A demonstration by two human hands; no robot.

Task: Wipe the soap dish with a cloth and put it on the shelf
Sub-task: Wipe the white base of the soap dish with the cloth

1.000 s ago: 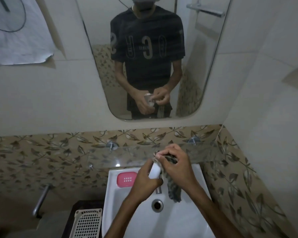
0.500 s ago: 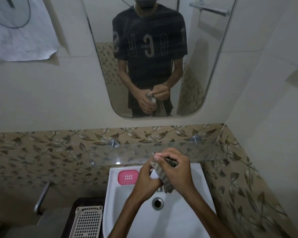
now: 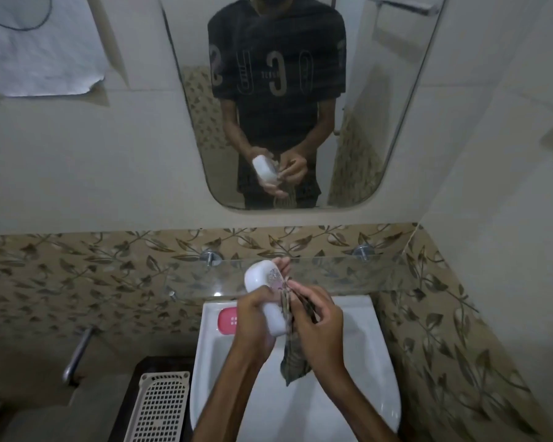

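Soap dish (image 3: 264, 295): white, tilted on edge, gripped in left hand (image 3: 255, 317), above sink (image 3: 358, 346), in front of glass shelf (image 3: 332, 275). Cloth (image 3: 292, 352): pinched in right hand (image 3: 320, 323), touching dish's right side, tail hanging down. Pink item (image 3: 227, 320) on sink rim, left of hands.

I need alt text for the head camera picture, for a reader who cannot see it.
Over a white sink, a person's left hand holds a white soap dish while the right hand grips a dark cloth against it. A glass shelf and a mirror are on the wall behind; a pink object lies on the sink's rim.
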